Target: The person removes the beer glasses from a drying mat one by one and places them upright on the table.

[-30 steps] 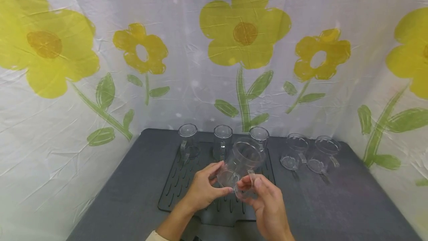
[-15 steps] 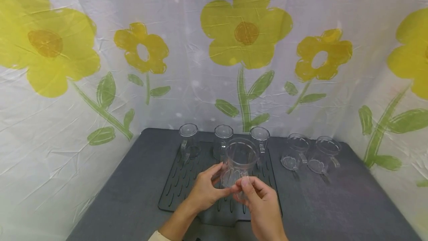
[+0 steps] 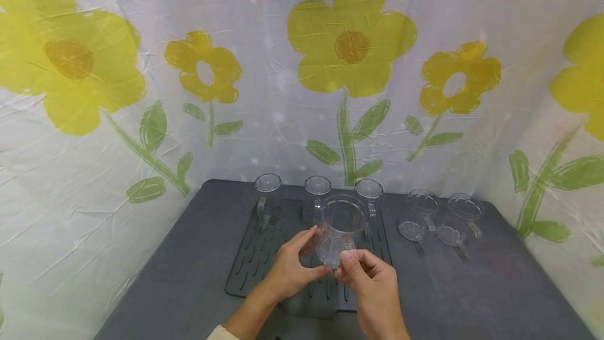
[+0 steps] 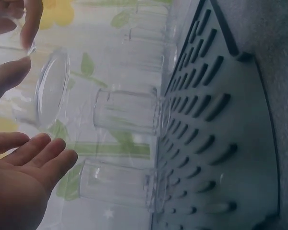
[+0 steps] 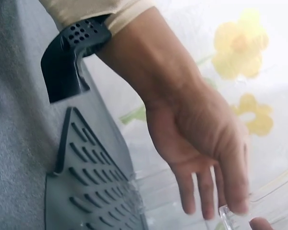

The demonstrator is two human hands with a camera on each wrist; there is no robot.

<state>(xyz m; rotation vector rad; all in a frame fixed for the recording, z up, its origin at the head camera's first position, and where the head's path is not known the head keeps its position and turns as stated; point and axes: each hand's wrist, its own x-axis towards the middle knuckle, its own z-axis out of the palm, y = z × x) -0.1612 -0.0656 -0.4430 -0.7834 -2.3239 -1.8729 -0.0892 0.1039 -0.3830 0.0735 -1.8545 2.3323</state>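
Note:
A clear glass mug [image 3: 343,219] is held above the drying mat, its wide mouth up and its handle turned toward me. My right hand [image 3: 375,290] pinches the handle between thumb and fingers. Around the mug's lower left side is my left hand [image 3: 290,269], fingertips at the far side and thumb near the base. In the left wrist view, the left fingers [image 4: 53,151] extend beneath the mug's round end [image 4: 53,88]. The right wrist view shows the right thumb [image 5: 235,191] near a glass edge, with most of the mug cut off.
Three glass mugs stand upside down along the back of the dark ridged drying mat [image 3: 243,272]: left [image 3: 269,198], middle [image 3: 317,198] and right [image 3: 369,193]. Two wide-mouthed mugs [image 3: 421,214] stand upright on the grey table [image 3: 453,298] to the right. A flowered curtain [image 3: 264,135] hangs behind.
The held mug has become more upright and shifted slightly left, its handle swinging from the right toward me. My right hand moved left with the handle; my left hand stayed nearly in place.

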